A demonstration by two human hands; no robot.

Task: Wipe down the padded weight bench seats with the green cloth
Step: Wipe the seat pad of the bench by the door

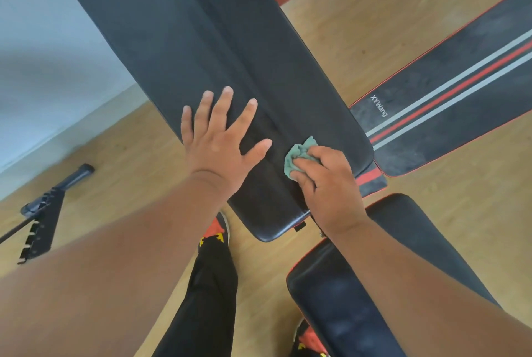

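Observation:
A long black padded back pad (pixel 184 39) runs from the top left down to the middle of the view. My left hand (pixel 218 137) lies flat on its near half with the fingers spread. My right hand (pixel 325 184) grips a bunched green cloth (pixel 299 155) and presses it on the pad near its lower right corner. A smaller black seat pad (pixel 345 299) with a red edge lies below, partly under my right forearm.
A second black bench pad (pixel 460 91) with red and grey stripes lies on the wooden floor (pixel 359 25) at the right. A black metal frame part (pixel 43 221) sits at the left, near a pale wall. My leg and red shoes show below.

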